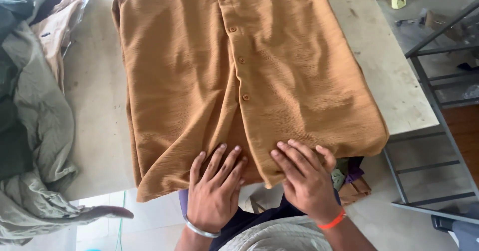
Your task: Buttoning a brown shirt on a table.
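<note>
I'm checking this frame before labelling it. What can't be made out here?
Head view:
- Shirt: collar cut off by the top edge.
- Its hem: partly covered by the left hand and right hand.
- Clothes pile: cut off by the left edge.
- Items under the table: mostly hidden.

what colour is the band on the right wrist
Orange band on the right hand, clearest in the head view.

Both forearms bare, no sleeves in view. Left hand (pixel 213 193): plain silver metal bangle (pixel 200 229) at the wrist, thin and round. Right hand (pixel 307 178): orange band (pixel 332 220) at the wrist, narrow, like thread or cord. No rings seen on the fingers (pixel 223 162). Below the wrists, dark navy cloth (pixel 244 220) and a pale ribbed garment (pixel 279 236) at the body.
</note>
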